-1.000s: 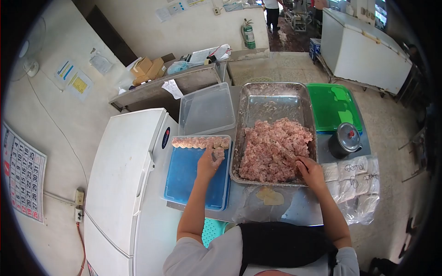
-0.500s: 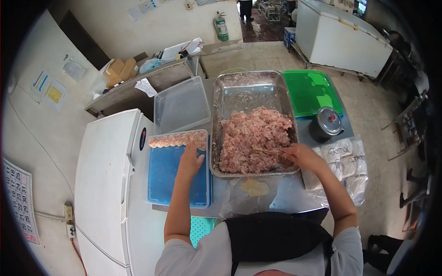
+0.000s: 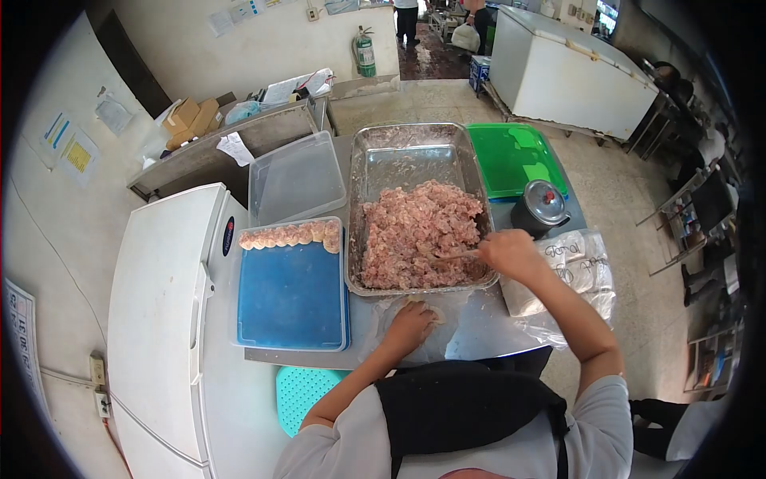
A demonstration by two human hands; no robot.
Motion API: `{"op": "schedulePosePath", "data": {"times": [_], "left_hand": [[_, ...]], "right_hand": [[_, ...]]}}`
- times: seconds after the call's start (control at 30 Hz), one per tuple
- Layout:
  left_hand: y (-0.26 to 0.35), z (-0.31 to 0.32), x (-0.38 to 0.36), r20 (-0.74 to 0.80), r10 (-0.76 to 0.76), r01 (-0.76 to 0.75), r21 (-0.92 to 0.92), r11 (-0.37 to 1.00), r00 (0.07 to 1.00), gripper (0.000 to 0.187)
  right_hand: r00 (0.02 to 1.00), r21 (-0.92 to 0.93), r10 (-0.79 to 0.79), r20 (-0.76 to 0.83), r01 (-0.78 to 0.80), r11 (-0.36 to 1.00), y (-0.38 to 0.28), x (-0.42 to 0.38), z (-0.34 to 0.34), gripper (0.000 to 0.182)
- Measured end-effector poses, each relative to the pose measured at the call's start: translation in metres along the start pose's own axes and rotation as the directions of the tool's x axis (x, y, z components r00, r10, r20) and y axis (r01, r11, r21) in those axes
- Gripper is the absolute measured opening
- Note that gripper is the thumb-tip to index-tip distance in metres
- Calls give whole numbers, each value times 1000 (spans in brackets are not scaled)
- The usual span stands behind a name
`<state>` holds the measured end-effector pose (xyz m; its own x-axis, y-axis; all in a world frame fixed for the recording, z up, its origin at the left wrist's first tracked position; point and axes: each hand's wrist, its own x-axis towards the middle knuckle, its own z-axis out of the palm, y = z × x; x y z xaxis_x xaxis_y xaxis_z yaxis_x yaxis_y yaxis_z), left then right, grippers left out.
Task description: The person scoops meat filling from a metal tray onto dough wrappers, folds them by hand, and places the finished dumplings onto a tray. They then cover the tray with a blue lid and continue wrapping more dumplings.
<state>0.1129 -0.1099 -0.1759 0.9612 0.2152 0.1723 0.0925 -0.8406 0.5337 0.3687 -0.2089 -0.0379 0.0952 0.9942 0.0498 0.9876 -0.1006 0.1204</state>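
Observation:
My left hand (image 3: 409, 329) is down on the steel table in front of the tray. Its bent fingers close on a thin, pale yellow wrapper (image 3: 436, 314), partly hidden under the hand. My right hand (image 3: 511, 254) grips the handle of a thin spoon-like utensil (image 3: 456, 256) whose far end is in the ground meat (image 3: 423, 227). That meat is heaped in the near part of a deep metal tray (image 3: 484, 283). To the left, a row of filled dumplings (image 3: 291, 234) lines the far edge of a container with a blue surface (image 3: 291, 299).
A clear plastic lid or container (image 3: 297, 177) lies behind the blue one. Right of the tray are a green container (image 3: 511, 164), a lidded pot (image 3: 542, 209) and plastic-wrapped packs (image 3: 562, 275). A white freezer (image 3: 163, 287) stands left. Other people are farther back and at right.
My left hand has moved from the dumpling row to the wrapper on the table. My right hand still holds the utensil in the meat. The view has shifted slightly.

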Motion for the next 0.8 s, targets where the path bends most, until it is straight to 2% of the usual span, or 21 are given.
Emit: {"op": "schedulePosePath", "data": {"times": [0.03, 0.1, 0.13, 0.2, 0.23, 0.27, 0.3, 0.33, 0.4, 0.43, 0.5, 0.53, 0.6, 0.63, 0.7, 0.73, 0.8], "left_hand": [[2, -4, 1, -5, 1, -1, -3, 1000, 1000, 26], [6, -14, -2, -69, -87, 68, -247, 967, 994, 24], [6, -17, -5, -74, -88, 67, -247, 967, 993, 24], [2, -26, -11, -110, -270, 164, -563, 810, 957, 18], [-1, -29, -14, -114, -272, 164, -563, 810, 955, 18], [-4, -32, -15, 27, -437, 232, -876, 423, 899, 17], [-3, -39, -14, 229, -506, 224, -972, -71, 831, 17], [-1, -45, -13, 228, -507, 223, -972, -71, 831, 17], [6, -59, -9, 158, -446, 110, -985, -132, 881, 23], [3, -61, -7, 156, -447, 107, -985, -134, 881, 23], [-2, -68, -2, 148, -395, 155, -988, -13, 907, 30], [-1, -74, 2, 145, -397, 153, -988, -11, 906, 30], [7, -87, 12, 189, -390, 36, -929, -368, 901, 33], [12, -91, 16, 187, -390, 34, -929, -368, 902, 33], [18, -98, 23, 48, -364, -16, -985, -171, 930, 34], [15, -99, 28, 46, -362, -18, -985, -170, 931, 34], [5, -97, 38, 102, -478, 158, -984, 80, 873, 35]], "right_hand": [[1000, -5, -1, 1, 1, 1000, -9, 4, 4, 32], [961, 21, -5, 277, -1, 1000, -40, 8, 16, 35], [961, 18, -7, 275, 2, 1000, -44, 2, 25, 35], [978, 308, 76, 192, -134, 942, -43, -7, 39, 41], [979, 306, 73, 191, -130, 943, -36, -11, 41, 41], [983, 441, 74, 165, -141, 886, -27, -16, 44, 41], [987, 568, 79, 140, -145, 810, -23, -20, 43, 42], [987, 567, 78, 141, -145, 811, -20, -21, 43, 42], [966, 778, 165, 200, -258, 572, -14, -23, 41, 39], [966, 777, 162, 200, -258, 574, -10, -24, 41, 39], [973, 831, 205, 102, -197, 520, -4, -21, 39, 33], [974, 832, 201, 100, -193, 520, -4, -20, 37, 33], [961, 905, 240, 140, -222, 362, -3, -20, 29, 32], [961, 905, 240, 139, -221, 364, -4, -21, 27, 32], [940, 961, 243, 239, -264, 78, -10, -21, 22, 34], [941, 962, 244, 236, -262, 80, -15, -21, 18, 34], [929, 969, 277, 245, -229, -91, -28, -20, 8, 35]]}}
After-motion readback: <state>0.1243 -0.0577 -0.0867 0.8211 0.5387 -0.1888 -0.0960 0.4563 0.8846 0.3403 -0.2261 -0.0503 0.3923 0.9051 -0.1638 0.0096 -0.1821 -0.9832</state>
